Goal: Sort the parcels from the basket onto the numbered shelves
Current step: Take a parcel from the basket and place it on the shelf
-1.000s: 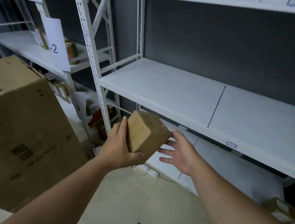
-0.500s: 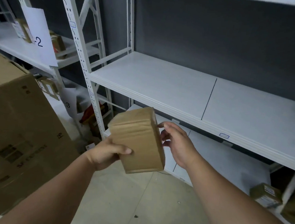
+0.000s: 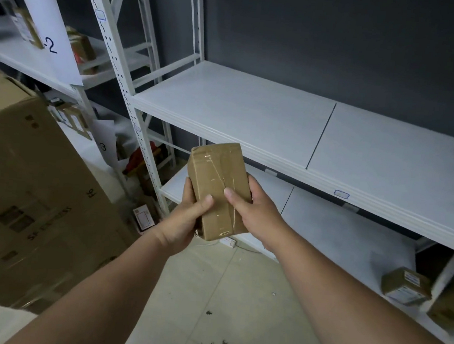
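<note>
While both hands grip it, the parcel (image 3: 217, 187) stands upright (lengthwise).

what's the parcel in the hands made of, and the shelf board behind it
Parcel: brown cardboard or kraft wrap under clear glossy tape, judging by the shiny creased strips across its face. Shelf board: looks like white-painted metal, matte and smooth with a folded front lip and a seam between panels; coated wood cannot be ruled out.
</note>
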